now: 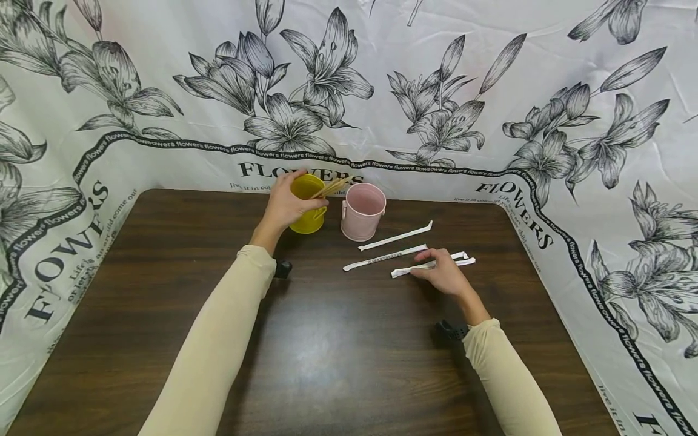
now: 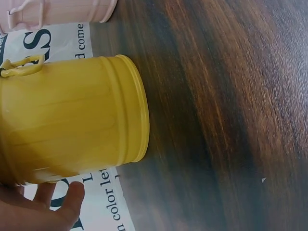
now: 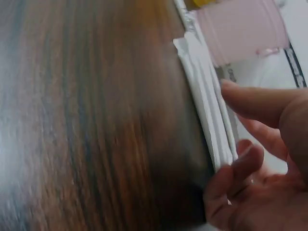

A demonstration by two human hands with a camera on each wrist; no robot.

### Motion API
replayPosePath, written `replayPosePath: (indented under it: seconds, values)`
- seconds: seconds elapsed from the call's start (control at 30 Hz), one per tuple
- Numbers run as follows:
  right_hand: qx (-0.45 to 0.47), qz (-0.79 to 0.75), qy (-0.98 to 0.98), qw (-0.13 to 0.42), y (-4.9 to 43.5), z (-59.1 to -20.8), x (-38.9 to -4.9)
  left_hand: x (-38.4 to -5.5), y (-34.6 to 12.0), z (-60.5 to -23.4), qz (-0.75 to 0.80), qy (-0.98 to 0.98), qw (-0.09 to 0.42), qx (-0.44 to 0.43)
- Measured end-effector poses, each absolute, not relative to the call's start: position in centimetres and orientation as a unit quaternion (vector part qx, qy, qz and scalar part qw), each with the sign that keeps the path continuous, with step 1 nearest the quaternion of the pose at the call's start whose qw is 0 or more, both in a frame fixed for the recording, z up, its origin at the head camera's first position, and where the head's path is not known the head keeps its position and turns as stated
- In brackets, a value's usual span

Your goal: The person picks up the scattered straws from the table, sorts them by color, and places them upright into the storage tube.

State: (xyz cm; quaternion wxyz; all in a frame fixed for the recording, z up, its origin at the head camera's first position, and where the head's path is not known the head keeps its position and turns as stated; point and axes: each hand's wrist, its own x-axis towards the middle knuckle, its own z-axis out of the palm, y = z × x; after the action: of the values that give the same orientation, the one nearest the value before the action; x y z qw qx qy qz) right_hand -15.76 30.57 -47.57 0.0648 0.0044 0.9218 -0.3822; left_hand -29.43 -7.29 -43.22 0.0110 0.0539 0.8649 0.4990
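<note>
A yellow bucket (image 1: 311, 225) with a small side handle stands at the table's far edge, several thin wooden sticks (image 1: 334, 186) poking out of its top. My left hand (image 1: 285, 203) grips this bucket; in the left wrist view its fingertips (image 2: 73, 196) show below the yellow wall. Farther right, my right hand (image 1: 443, 272) has curled fingers around a few white paper-wrapped straws (image 1: 402, 272) on the table. The right wrist view shows fingers over one end of these straws (image 3: 204, 96), with the thumb beside them.
Just right of the yellow bucket stands a pink bucket (image 1: 363, 213). Two more wrapped straws, an upper one (image 1: 395, 237) and a lower one (image 1: 382, 259), lie slanted before it. The dark wooden table (image 1: 322, 351) meets a white flower-printed cloth (image 1: 382, 133) behind.
</note>
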Motion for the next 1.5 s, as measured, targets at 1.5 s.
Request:
replayPosePath:
  seconds: [1.5]
  values:
    - [-0.079,-0.316,0.944,0.048,30.8,-47.8,-15.2,-25.6,5.0,-39.9,0.427,0.881,-0.056,0.195]
